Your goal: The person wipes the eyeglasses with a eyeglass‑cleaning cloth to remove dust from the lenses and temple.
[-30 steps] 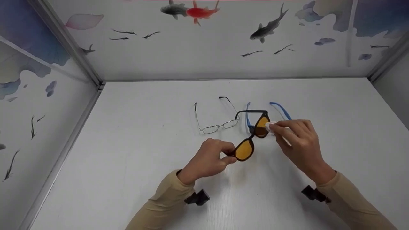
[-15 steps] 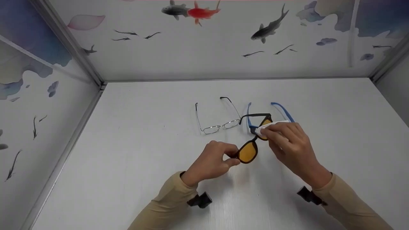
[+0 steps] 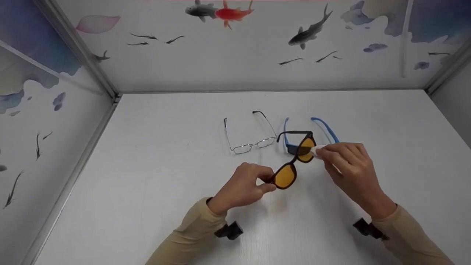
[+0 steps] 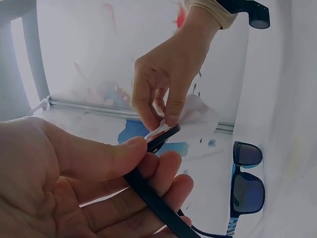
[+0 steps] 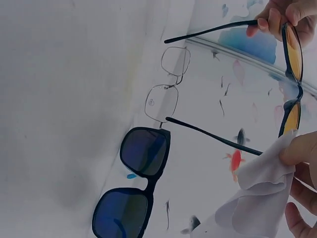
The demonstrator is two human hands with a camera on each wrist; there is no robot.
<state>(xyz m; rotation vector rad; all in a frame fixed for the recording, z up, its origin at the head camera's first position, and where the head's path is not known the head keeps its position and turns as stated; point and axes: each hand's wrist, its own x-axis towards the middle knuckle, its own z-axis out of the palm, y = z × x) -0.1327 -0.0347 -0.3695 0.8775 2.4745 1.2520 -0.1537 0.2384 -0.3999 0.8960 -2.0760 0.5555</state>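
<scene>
My left hand pinches the left end of dark-framed glasses with orange lenses, held above the table with the temples spread. A white cloth hangs from my right hand, pinched between thumb and fingers at the right-hand lens. In the left wrist view the right hand and cloth touch the far end of the frame, seen edge-on. Behind the orange lenses lie blue-armed sunglasses with dark lenses, partly hidden in the head view. Thin wire-rimmed glasses lie to their left, temples pointing away.
Both pairs of glasses rest on a white table, just beyond the hands. A back wall and a left wall, printed with fish, enclose the table. A small black camera sits at the left wrist.
My right hand wiped leftward over the right-hand lens with the cloth, then came back to the right, uncovering most of that lens. The orange-lensed glasses shifted slightly right and toward me.
</scene>
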